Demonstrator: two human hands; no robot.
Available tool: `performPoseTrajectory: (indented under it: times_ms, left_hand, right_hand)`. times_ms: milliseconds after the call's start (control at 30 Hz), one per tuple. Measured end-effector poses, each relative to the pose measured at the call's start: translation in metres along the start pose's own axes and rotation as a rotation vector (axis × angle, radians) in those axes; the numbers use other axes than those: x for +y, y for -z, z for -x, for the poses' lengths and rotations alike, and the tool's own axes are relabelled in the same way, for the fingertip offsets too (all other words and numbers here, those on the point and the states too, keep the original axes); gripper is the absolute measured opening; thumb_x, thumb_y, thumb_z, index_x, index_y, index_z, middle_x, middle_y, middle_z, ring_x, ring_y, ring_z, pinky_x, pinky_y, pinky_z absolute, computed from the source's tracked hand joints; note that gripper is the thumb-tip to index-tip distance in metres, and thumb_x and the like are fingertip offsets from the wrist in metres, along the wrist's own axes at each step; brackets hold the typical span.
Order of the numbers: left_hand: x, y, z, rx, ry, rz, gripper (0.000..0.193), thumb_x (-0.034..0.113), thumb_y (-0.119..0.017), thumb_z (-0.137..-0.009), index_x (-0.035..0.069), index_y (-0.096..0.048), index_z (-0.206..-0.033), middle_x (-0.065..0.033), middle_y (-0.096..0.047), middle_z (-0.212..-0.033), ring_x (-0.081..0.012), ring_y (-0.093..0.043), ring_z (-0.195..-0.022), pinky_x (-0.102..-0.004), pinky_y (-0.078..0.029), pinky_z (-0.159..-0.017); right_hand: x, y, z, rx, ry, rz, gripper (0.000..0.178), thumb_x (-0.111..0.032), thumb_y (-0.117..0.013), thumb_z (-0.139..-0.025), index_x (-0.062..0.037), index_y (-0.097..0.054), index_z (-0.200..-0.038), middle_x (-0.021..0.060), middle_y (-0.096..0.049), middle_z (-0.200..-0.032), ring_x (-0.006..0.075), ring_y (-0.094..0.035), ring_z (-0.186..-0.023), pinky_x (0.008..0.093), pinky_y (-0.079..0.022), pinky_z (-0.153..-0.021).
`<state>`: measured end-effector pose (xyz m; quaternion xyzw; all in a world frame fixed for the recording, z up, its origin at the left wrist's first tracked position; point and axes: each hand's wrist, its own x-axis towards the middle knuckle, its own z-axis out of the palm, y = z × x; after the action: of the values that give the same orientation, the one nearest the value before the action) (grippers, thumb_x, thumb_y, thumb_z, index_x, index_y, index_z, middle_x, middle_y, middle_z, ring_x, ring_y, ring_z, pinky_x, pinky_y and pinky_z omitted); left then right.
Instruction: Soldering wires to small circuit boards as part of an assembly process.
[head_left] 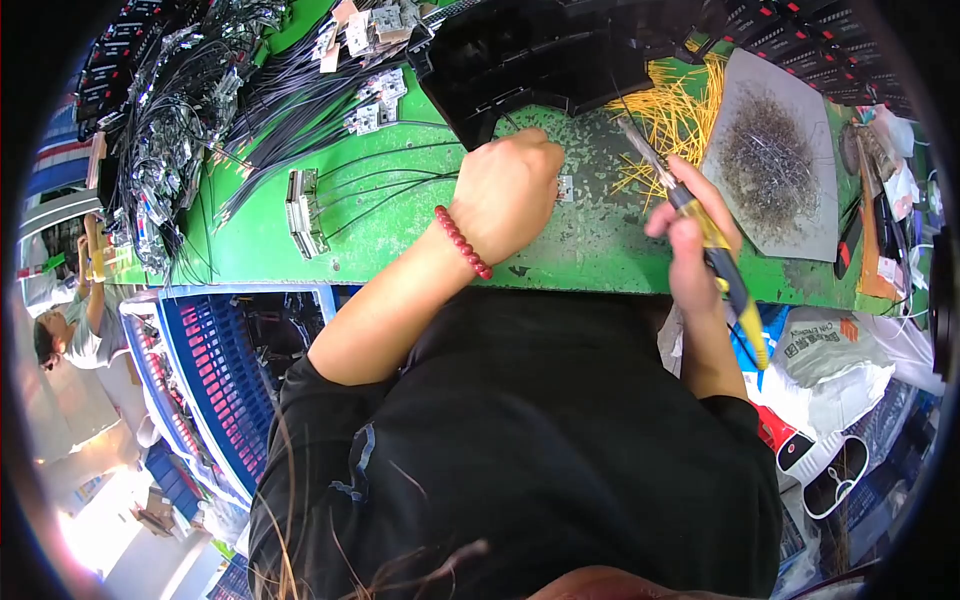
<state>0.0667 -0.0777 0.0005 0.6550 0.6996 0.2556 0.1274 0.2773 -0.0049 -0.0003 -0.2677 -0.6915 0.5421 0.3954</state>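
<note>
My left hand [510,190], with a red bead bracelet [462,243] at the wrist, is closed over the green tabletop beside a black plastic tray [530,60]. Its fingertips are hidden, so what they pinch does not show. Thin black cables [385,180] run from under that wrist to a row of silver metal connectors [303,213] on the left. A small pale piece [566,188] lies just right of the hand. My right hand [700,225] grips a yellow-and-black soldering iron [737,285], its metal end pointing up and away toward the tray; the hand is slightly blurred.
Yellow wires [680,110] lie scattered beyond the right hand. Beside them is a grey sheet [735,215] covered in dark specks. Bundles of black cables [300,110] pile up at the left. Blue crates [215,370] stand below the table, and another person [85,325] is at far left.
</note>
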Motion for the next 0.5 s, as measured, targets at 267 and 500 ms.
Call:
performPoseTrajectory:
  times_ms: [267,500]
  left_hand:
    - [0.011,-0.002,-0.005,-0.065,-0.013,-0.109,0.006,0.006,-0.059,-0.077,0.003,-0.058,-0.072,-0.0130,-0.059,-0.081,-0.0358,-0.061,-0.073,-0.0449,-0.051,-0.064]
    - [0.013,0.002,-0.004,-0.052,0.001,-0.156,0.005,0.005,-0.061,-0.075,0.004,-0.058,-0.071,-0.0119,-0.058,-0.079,-0.0344,-0.061,-0.071,-0.0431,-0.050,-0.062]
  right_hand:
    - [0.015,0.061,0.025,0.329,-0.046,0.046,0.037,-0.024,-0.059,-0.087,0.0055,-0.061,-0.110,0.0030,-0.058,-0.083,0.0076,-0.047,-0.067,0.0213,-0.035,-0.061]
    - [0.025,0.115,0.038,0.614,0.094,0.126,0.013,-0.002,-0.062,-0.079,-0.0022,-0.054,-0.089,-0.0014,-0.051,-0.076,0.0048,-0.044,-0.064,0.0200,-0.034,-0.058]
